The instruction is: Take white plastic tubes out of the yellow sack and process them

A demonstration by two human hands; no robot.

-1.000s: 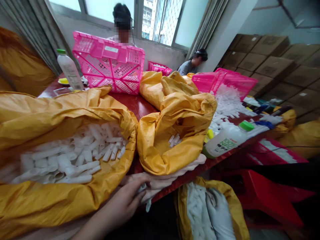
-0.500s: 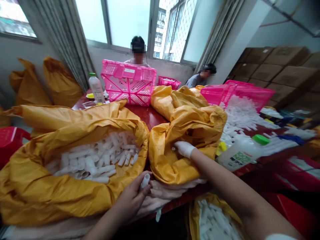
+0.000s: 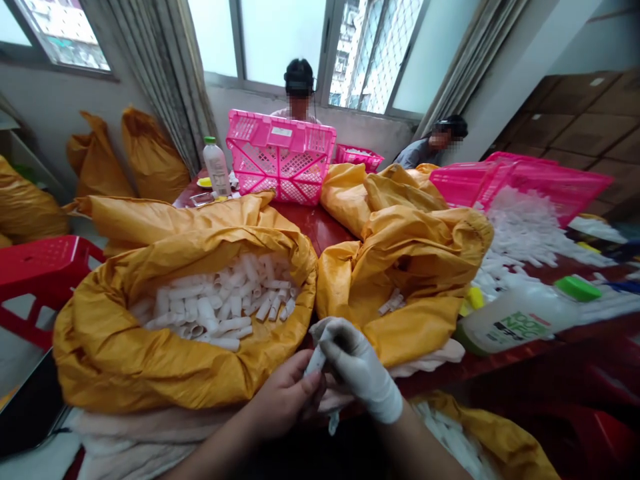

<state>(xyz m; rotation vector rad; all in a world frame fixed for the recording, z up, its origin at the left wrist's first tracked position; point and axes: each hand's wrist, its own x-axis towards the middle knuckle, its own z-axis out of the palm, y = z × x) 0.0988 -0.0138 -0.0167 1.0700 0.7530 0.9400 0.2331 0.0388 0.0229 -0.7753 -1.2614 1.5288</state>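
Observation:
My left hand (image 3: 295,387), bare, grips a short white plastic tube (image 3: 316,360) by its lower part, tilted in front of the bags. At its upper end, the thumb and fingers of my right hand (image 3: 355,360), in a white glove, are closed on the tube. Whether a small piece is also between the gloved fingers is hidden. Left of my hands, an open yellow sack (image 3: 165,373) holds many loose white tubes (image 3: 215,310). Beyond my right hand lies another yellow sack (image 3: 345,287), with a few small white pieces (image 3: 393,302) in its opening.
A bottle with a green cap (image 3: 525,317) lies on its side at the right, near a heap of white tubes (image 3: 525,233). A pink basket (image 3: 280,157) stands across the red table (image 3: 325,227); two people sit behind. A red stool (image 3: 43,273) is at the left.
My right hand has come out of the right sack and back to the tube in my left hand. The view has swung a little to the left.

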